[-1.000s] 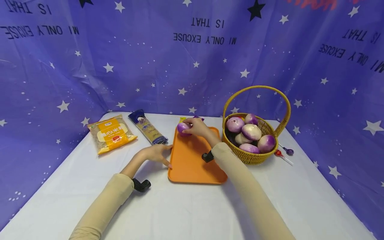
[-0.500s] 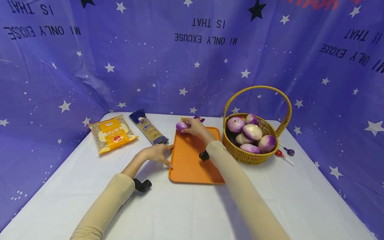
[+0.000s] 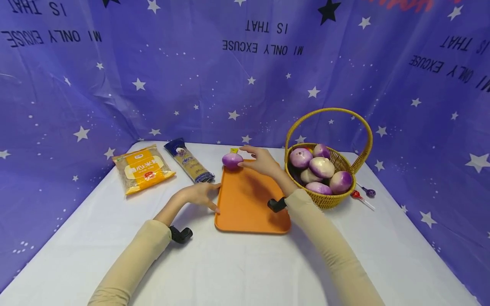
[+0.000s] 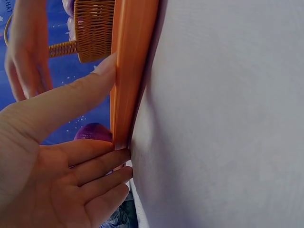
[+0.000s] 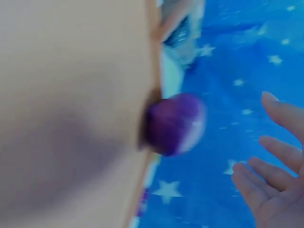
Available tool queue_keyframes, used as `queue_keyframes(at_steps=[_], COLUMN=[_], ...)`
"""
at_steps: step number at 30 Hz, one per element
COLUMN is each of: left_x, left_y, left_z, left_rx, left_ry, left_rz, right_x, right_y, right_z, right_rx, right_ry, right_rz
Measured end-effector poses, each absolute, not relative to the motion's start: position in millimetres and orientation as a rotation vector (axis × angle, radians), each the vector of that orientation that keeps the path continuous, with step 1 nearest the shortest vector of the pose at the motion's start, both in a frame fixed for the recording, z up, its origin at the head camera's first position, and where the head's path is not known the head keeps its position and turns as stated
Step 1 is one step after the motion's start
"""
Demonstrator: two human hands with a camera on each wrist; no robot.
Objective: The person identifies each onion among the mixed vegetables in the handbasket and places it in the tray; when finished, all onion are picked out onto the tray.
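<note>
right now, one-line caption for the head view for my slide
Right hand open beside a purple turnip on the orange tray's far corner, left hand touching the tray's edge, basket alongside.

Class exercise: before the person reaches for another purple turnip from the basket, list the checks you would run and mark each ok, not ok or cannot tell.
1. Right hand free, fingers open, off the turnip: ok.
2. Turnip resting on the far left corner of the orange tray: ok.
3. Turnip settled, not rolling: cannot tell.
4. Left hand touching the tray's left edge: ok.
5. Basket upright beside the tray, turnips inside: ok.
6. Bare tray surface for more: ok.
</note>
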State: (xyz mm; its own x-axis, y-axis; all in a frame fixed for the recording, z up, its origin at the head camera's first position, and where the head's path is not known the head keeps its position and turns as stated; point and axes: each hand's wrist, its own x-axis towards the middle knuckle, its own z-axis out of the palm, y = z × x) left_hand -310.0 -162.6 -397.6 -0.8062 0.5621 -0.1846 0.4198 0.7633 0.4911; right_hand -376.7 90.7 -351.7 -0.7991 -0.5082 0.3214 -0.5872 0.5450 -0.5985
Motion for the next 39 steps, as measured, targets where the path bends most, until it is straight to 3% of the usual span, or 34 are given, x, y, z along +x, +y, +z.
queue_keyframes(at_steps=[6,15,27,39], left_x=[-312,-314,-313,-313], left_y=[-163,-164,-165,-166], left_z=[-396,-396,-397,-400], left_rx=[0.779,0.771,0.754,0.735], left_ry=[2.634,2.632,2.622,2.612], left_rz=[0.642,0.628,0.658,0.663], right_x=[-342,-303,-324,-346], right_y=[127,198,288,308], right_z=[-327,-313,-317,-315], right_rx=[1.035,0.963,0.931,0.85], right_ry=[-2.526,-2.543,-2.632,-2.84], right_rz=[1.091,0.805,0.51,0.32])
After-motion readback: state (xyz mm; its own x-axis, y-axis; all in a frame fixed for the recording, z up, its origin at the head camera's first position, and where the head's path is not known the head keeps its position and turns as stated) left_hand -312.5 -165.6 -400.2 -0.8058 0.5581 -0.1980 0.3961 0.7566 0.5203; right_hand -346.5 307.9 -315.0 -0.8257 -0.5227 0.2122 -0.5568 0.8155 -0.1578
